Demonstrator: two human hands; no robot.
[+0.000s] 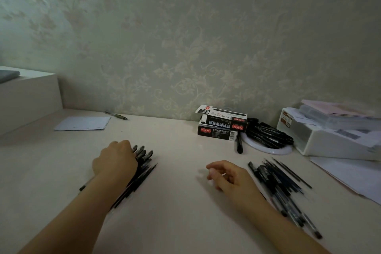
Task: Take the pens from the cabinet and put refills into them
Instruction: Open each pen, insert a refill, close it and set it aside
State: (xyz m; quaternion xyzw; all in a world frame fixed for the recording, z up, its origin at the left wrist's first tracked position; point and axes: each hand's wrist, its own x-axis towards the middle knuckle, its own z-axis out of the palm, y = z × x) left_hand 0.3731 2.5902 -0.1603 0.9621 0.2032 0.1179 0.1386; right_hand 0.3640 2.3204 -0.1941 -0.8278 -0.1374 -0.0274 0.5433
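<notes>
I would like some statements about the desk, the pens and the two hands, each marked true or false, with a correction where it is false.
1. The left hand lies on a bundle of dark pens. True.
2. The right hand holds a pen. False: its fingers are loosely curled and hold nothing; the pile of pens and refills lies beside it.
3. Two pen boxes stand stacked near the wall. True.
4. The single pen with a green tip lies inside the white organiser. False: it lies on the desk near the wall, behind the sheet of paper; the white organiser is at the far right.
5. Black markers are heaped on a round white plate. True.
</notes>
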